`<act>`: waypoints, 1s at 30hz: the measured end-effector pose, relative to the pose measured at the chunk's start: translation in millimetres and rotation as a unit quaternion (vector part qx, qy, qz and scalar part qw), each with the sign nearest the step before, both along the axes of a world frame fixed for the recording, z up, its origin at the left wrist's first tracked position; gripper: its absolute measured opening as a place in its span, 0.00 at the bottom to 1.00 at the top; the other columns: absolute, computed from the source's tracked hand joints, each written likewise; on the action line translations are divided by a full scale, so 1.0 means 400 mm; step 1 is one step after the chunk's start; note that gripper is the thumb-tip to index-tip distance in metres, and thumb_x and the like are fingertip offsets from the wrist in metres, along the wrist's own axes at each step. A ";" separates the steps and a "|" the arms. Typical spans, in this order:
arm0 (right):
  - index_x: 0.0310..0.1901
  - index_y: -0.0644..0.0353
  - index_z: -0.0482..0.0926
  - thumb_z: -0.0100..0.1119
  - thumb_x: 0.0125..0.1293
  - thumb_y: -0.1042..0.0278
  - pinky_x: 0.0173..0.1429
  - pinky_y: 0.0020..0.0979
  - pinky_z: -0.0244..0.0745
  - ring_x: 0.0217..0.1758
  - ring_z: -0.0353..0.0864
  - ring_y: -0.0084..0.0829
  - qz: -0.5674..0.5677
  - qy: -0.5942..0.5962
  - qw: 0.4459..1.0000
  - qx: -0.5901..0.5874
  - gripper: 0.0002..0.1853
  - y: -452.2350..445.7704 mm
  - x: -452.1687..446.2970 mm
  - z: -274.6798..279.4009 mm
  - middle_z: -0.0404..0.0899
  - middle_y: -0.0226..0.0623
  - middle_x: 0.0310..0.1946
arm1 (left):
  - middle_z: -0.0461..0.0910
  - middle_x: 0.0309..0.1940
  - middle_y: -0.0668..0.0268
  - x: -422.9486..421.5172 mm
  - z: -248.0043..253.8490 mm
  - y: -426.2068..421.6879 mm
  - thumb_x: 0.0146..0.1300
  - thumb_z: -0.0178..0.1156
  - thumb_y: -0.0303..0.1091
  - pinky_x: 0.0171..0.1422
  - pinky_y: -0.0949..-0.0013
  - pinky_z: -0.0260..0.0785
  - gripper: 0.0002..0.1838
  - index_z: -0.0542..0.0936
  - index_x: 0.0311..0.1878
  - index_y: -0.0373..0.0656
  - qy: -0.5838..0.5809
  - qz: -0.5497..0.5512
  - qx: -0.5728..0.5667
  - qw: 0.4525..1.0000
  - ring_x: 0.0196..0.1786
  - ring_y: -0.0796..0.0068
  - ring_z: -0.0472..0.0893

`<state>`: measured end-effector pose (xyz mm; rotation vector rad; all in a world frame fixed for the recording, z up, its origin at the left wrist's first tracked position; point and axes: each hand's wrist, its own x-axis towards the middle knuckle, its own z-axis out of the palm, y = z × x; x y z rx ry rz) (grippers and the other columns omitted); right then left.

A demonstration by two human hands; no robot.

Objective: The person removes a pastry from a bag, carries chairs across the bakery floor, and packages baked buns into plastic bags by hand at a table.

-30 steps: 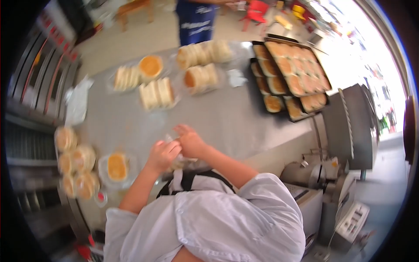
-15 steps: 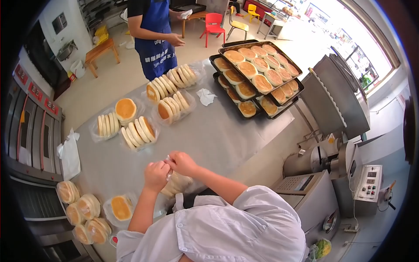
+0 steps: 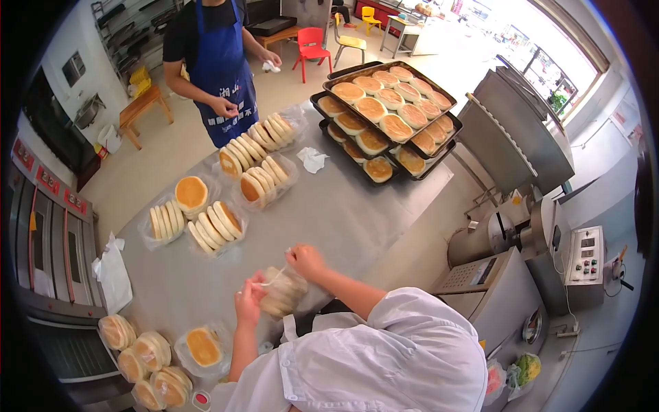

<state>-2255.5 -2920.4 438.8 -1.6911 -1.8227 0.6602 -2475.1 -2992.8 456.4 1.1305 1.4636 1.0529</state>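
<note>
A clear plastic bag (image 3: 287, 296) of flat round breads lies in front of me near the table edge. My left hand (image 3: 249, 299) is closed beside its top, with a thin white twisted strip of the bag running out from the fingers. Just beyond the bag, my right hand (image 3: 307, 261) is closed in a fist, its fingertips pinched on what looks like the bag's other end. That end is too small to see clearly. To the left of my left arm sits another bagged stack of breads (image 3: 204, 346), with a browned top showing.
Several bread bags (image 3: 220, 223) stand on the metal table (image 3: 329, 220). Stacked black trays (image 3: 384, 141) of breads are at the far right. More bagged breads (image 3: 151, 350) sit at the left corner, near a white plastic bag (image 3: 112, 275). A person in a blue apron (image 3: 220, 65) stands opposite.
My hands have moved apart from their meeting point above the bag, the right one going right and the left one lower. The person opposite has lowered a hand toward the bread bags. My view has shifted slightly.
</note>
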 end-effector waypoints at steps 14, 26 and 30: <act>0.46 0.56 0.67 0.49 0.72 0.57 0.29 0.26 0.69 0.31 0.77 0.28 -0.162 0.634 0.656 -0.376 0.12 -0.014 -0.064 -0.071 0.79 0.35 0.34 | 0.75 0.30 0.62 0.053 0.078 0.083 0.53 0.67 0.31 0.39 0.67 0.70 0.08 0.79 0.34 0.42 0.274 -0.300 0.156 0.900 0.33 0.66 0.77; 0.37 0.61 0.79 0.59 0.56 0.65 0.33 0.38 0.74 0.24 0.77 0.42 0.089 0.109 0.989 -0.052 0.10 -0.109 -0.097 0.002 0.77 0.47 0.19 | 0.77 0.21 0.61 0.028 0.031 0.035 0.57 0.66 0.32 0.29 0.68 0.68 0.09 0.76 0.27 0.39 0.209 -0.162 0.167 0.950 0.23 0.70 0.76; 0.36 0.62 0.78 0.56 0.58 0.65 0.36 0.44 0.74 0.30 0.80 0.50 0.027 0.188 0.977 -0.100 0.09 -0.122 -0.103 0.018 0.78 0.51 0.24 | 0.76 0.20 0.61 0.026 -0.008 0.032 0.58 0.62 0.32 0.28 0.65 0.67 0.08 0.76 0.29 0.38 0.199 -0.115 0.173 0.958 0.21 0.68 0.75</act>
